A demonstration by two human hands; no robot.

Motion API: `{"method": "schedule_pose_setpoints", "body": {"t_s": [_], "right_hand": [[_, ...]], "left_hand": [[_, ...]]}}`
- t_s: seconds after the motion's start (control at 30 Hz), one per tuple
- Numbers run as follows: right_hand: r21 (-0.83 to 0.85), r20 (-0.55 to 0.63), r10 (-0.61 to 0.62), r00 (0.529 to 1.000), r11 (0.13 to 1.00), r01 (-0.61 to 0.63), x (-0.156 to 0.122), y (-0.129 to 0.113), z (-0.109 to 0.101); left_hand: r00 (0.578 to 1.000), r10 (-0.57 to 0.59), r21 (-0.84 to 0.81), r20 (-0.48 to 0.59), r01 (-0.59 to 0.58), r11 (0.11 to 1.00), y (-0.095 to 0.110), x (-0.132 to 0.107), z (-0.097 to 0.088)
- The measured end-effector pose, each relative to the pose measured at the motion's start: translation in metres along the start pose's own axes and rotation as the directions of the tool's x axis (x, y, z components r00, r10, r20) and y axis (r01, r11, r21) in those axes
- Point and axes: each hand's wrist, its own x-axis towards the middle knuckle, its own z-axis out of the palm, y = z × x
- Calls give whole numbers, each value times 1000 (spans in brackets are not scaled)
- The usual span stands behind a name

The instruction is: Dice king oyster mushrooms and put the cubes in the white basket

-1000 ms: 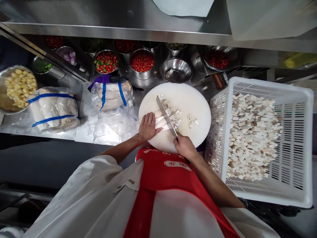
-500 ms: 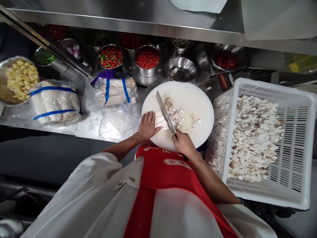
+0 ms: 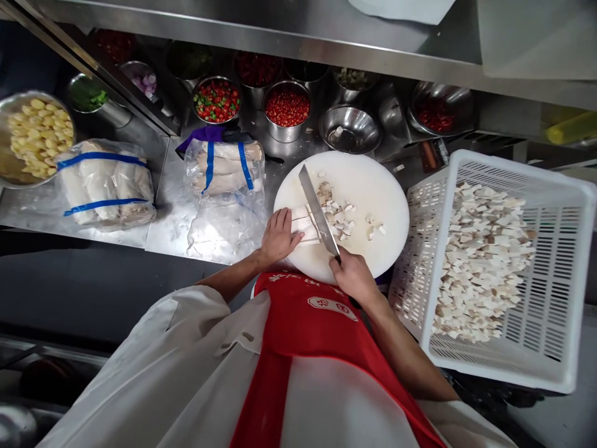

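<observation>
On the round white cutting board (image 3: pixel 382 180), pale king oyster mushroom strips (image 3: pixel 304 228) lie side by side. My left hand (image 3: pixel 278 239) holds them down at their left end, fingers bent over them and thumb along the near side. A long-bladed kitchen knife (image 3: pixel 319 211) is in my right hand (image 3: pixel 353 275), closed round its dark handle. The blade slants across the strips' right end, tip pointing away from me. Right of the blade are small cut mushroom pieces (image 3: pixel 342 224), with a brownish mushroom bit (image 3: pixel 324 191) behind them.
A white plastic basket (image 3: pixel 588 205) with diced mushrooms (image 3: pixel 482 267) stands at right. Bagged mushrooms (image 3: pixel 228 167) and another bag (image 3: pixel 107 182) lie left. Behind the board are a steel bowl (image 3: pixel 366 140) and chopped red chilies (image 3: pixel 287 106). A steel shelf (image 3: pixel 280 37) overhangs the back.
The view has shifted slightly, so board and bowls appear a little farther right. Both hands keep nearly the same places on the board; the knife remains across the strips.
</observation>
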Motion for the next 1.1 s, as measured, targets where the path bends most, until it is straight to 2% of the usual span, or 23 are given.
{"method": "schedule_pose_setpoints", "body": {"t_s": [0.13, 0.2, 0.3, 0.4, 0.5, 0.57, 0.67, 0.77, 0.9, 1.0, 1.1], "right_hand": [[10, 54, -2, 999, 1000, 2, -12, -3, 3], [-4, 82, 20, 996, 1000, -20, -3, -6, 12], [-3, 50, 27, 998, 1000, -27, 12, -10, 18], [30, 5, 12, 1000, 999, -12, 7, -14, 10], [53, 1, -9, 1000, 999, 9, -10, -18, 3], [28, 52, 4, 999, 1000, -6, -13, -22, 7], [-27, 94, 57, 994, 998, -55, -2, -28, 23], [-4, 50, 44, 998, 999, -44, 13, -29, 33], [59, 28, 25, 999, 998, -27, 19, -19, 31], [81, 23, 29, 999, 996, -31, 19, -4, 25], [89, -3, 32, 999, 996, -32, 18, 12, 16]], "left_hand": [[999, -36, -67, -37, 33, 997, -5, -3, 4], [998, -41, -79, -52, 37, 996, -6, -3, 8], [995, -41, -100, -87, 32, 994, -6, -2, 11], [989, -36, -171, -144, 11, 985, -9, -4, 8], [985, 21, -254, -174, -66, 965, -16, -6, 6], [985, 87, -271, -149, -125, 954, -21, -6, 7], [984, 154, -243, -95, -173, 955, -27, -5, 12], [981, 175, -207, -80, -188, 960, -31, -5, 13], [964, 264, -162, -18, -263, 951, -37, -5, 8], [952, 302, -119, 46, -295, 948, -29, 3, 8], [945, 319, -101, 76, -311, 945, -11, 18, 11]]}}
